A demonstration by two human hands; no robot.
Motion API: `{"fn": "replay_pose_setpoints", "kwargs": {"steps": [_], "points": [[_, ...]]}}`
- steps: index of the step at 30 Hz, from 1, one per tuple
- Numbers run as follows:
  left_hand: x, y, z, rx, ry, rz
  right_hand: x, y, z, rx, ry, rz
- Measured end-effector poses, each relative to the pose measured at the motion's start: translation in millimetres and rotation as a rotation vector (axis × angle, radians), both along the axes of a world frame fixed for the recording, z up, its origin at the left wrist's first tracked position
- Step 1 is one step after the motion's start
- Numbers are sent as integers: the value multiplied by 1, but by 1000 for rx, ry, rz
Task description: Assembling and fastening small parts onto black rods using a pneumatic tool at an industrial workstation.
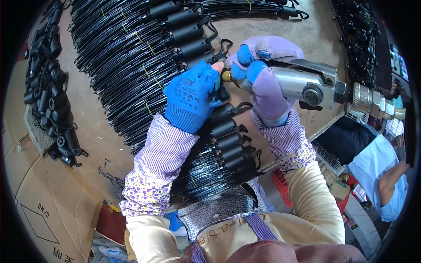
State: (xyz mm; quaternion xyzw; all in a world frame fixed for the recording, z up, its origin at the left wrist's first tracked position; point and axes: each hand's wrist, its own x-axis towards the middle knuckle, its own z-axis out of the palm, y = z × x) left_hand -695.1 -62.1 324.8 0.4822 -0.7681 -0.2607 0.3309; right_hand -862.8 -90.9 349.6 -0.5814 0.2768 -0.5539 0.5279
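Note:
My left hand (189,94), in a blue knit glove with a bare thumb tip, is closed round the end of a black handle (224,94), mostly hidden by the fingers. My right hand (268,83), in a lilac glove with blue fingertips, grips a silver air tool (305,87) with a lever along its side. The tool's brass nose (226,76) points left and meets the left fingers; whether it touches the handle is hidden. Beneath my hands lies a long row of shiny black rods (127,65), looking like umbrella frames, with black handles (223,128) and wrist loops at their right ends.
More black handles are heaped at the far left (52,105). Another bundle lies at the top (245,8), and dark parts are stacked at upper right (357,35). A hose fitting (372,101) trails right from the tool. Cardboard (48,206) lies lower left; another person's arm (390,182) shows at right.

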Motion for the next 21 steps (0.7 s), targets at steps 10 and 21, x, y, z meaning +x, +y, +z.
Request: {"fn": "replay_pose_setpoints", "kwargs": {"steps": [10,21], "points": [[-1,-3,-8,-31,44,-5,15,6,-4,26,-48,0],[5,-1,-15,272,248,217,18,7,9,160,261,-157]]}}
